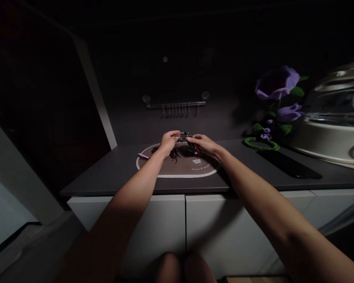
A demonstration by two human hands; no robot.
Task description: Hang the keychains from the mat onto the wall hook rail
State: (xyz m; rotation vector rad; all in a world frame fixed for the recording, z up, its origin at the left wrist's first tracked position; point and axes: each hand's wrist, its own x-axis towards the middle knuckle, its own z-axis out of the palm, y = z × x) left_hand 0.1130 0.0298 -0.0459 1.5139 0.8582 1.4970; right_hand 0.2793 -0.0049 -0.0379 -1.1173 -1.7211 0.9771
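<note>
The left hand (169, 142) and right hand (202, 144) meet above the counter (106, 171), both grips closed, their fingertips pinching a small dark object (185, 138) from either side, holding it up at the far edge of an oval placemat (137, 165). It's too dim to name from here. A dark, tangled clump (174, 154) and a slim pink item (143, 156) lie just below.
</note>
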